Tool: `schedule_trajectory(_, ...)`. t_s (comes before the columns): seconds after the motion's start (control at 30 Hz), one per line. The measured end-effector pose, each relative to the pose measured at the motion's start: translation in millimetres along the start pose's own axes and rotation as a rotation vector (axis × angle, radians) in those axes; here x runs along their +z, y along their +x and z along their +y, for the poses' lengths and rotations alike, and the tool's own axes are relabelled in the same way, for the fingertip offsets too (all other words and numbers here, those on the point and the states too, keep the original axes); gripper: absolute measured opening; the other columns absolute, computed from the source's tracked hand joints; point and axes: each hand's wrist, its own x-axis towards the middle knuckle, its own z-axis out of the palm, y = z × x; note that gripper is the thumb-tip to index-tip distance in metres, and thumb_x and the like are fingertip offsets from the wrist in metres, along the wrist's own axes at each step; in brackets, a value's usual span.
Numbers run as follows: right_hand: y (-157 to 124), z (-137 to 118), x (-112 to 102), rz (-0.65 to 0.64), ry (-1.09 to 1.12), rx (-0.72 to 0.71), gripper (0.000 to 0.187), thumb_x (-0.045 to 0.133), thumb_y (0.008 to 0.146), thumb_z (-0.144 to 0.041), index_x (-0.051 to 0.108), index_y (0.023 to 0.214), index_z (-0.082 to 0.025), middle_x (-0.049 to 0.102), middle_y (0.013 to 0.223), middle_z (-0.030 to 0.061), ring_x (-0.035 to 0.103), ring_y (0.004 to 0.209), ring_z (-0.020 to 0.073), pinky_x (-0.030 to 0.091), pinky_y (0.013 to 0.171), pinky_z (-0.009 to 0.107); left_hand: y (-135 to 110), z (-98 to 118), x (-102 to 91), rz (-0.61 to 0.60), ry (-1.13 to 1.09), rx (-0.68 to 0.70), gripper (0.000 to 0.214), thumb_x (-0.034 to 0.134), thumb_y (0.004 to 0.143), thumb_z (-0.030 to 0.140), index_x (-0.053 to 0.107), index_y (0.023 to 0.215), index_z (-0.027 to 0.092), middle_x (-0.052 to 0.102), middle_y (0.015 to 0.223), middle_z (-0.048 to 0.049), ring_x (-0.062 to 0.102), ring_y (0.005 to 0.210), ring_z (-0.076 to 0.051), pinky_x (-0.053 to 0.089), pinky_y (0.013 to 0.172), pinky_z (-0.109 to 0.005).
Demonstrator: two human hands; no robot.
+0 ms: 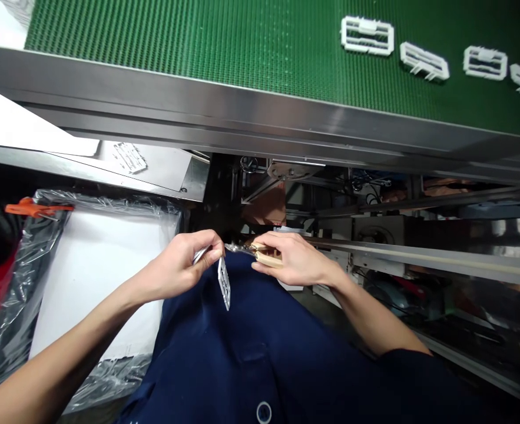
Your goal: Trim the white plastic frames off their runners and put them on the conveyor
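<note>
In front of my body, my left hand (193, 262) is closed on a white plastic frame (224, 284), which hangs down edge-on below the fingers. Another white edge shows inside the curled fingers; whether it belongs to the same piece I cannot tell. My right hand (292, 257) grips nippers (267, 259) with pale yellow handles. Their metal jaws point left and reach the fingertips of my left hand, close to the frame's upper end. Whether the jaws touch the plastic is too small to make out.
A green ribbed conveyor belt (189, 41) with a metal side rail (206, 100) runs across the top, carrying several white frames (367, 36). Another white part (129, 158) lies on a white ledge at left. Below stands a plastic-lined box (96, 282) with orange-handled cutters (39, 208) on its rim.
</note>
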Motion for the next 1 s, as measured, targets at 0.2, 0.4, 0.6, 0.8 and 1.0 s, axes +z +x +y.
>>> schedule_trajectory(0.2,0,-10,-26,-0.150,-0.282,-0.013,0.022,0.058,0.080,-0.035,0.061,0.096,-0.021,0.062,0.084,0.0030,0.056,0.073,0.0157,0.033,0.061,0.025,-1,7,0.6,0.008,0.029,0.007,0.017,0.043,0.090,0.028,0.048,0.077,0.018,0.052,0.070,-0.0006,0.046,0.063,-0.015,0.035,0.057,-0.025)
schedule_trajectory(0.4,8,-15,-35,-0.220,-0.391,-0.074,0.029,0.056,0.081,-0.040,0.062,0.101,-0.021,0.063,0.085,0.0059,0.058,0.075,0.0195,0.033,0.059,0.027,2,15,1.4,0.000,0.028,-0.016,0.013,0.045,0.085,0.023,0.046,0.073,0.019,0.051,0.067,0.0005,0.044,0.061,-0.015,0.035,0.056,-0.025)
schedule_trajectory(0.6,10,-18,-44,-0.248,-0.403,-0.088,0.022,0.060,0.077,-0.038,0.063,0.091,-0.021,0.063,0.077,0.0049,0.057,0.066,0.0180,0.028,0.054,0.027,5,19,-0.4,-0.016,0.055,-0.021,0.010,0.045,0.082,0.021,0.047,0.072,0.018,0.051,0.066,0.0007,0.044,0.059,-0.014,0.034,0.055,-0.025)
schedule_trajectory(0.8,11,-20,-46,-0.256,-0.420,-0.133,0.017,0.059,0.077,-0.037,0.061,0.082,-0.021,0.062,0.071,0.0033,0.053,0.058,0.0159,0.025,0.051,0.027,5,20,1.6,-0.016,0.080,0.005,0.011,0.045,0.081,0.019,0.045,0.070,0.019,0.050,0.065,0.0014,0.043,0.057,-0.014,0.033,0.053,-0.025)
schedule_trajectory(1.0,12,-26,-49,-0.283,-0.452,-0.121,0.013,0.059,0.075,-0.033,0.061,0.077,-0.021,0.058,0.065,0.0032,0.048,0.053,0.0139,0.021,0.052,0.027,4,22,3.7,-0.033,0.082,0.035,0.014,0.045,0.079,0.015,0.041,0.067,0.019,0.049,0.064,0.0019,0.041,0.057,-0.013,0.032,0.053,-0.025)
